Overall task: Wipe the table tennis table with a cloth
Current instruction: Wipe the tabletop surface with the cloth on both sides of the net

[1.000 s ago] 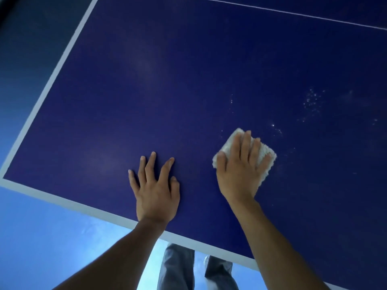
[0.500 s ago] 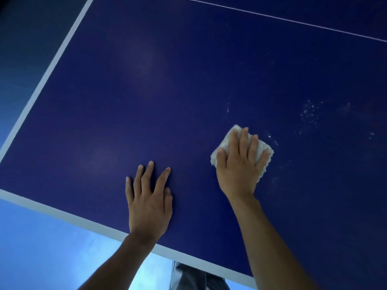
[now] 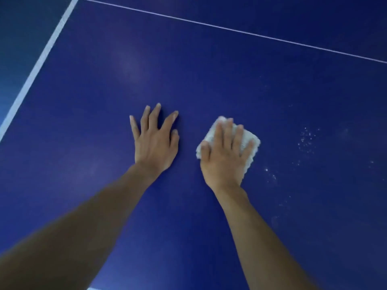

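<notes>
Table tennis table (image 3: 209, 70): dark blue top that fills nearly the whole view, with its near edge cut off at the bottom apart from a pale sliver. White side line (image 3: 41, 61): runs diagonally along the table's left border, with darker floor (image 3: 16, 38) beyond it. Thin white centre line (image 3: 230, 28): crosses the top of the view, slanting down to the right. Cloth (image 3: 249, 136): white, folded into a small pad, lying on the blue surface right of centre. It is largely hidden, so only its far corner, its right margin and a strip by the thumb show. Right hand (image 3: 225, 158): laid palm-down on the cloth, fingers straight and slightly spread, pressing rather than curling round it. The cloth sits under the fingers and palm and reaches just past the fingertips. Left hand (image 3: 156, 143): flat on the bare table just beside the cloth, not touching it, fingers splayed and holding nothing. Both forearms are cut off by the lower frame edge. White specks (image 3: 306, 139): scattered on the table right of the cloth, possibly dust, too fine and blurred to identify.
</notes>
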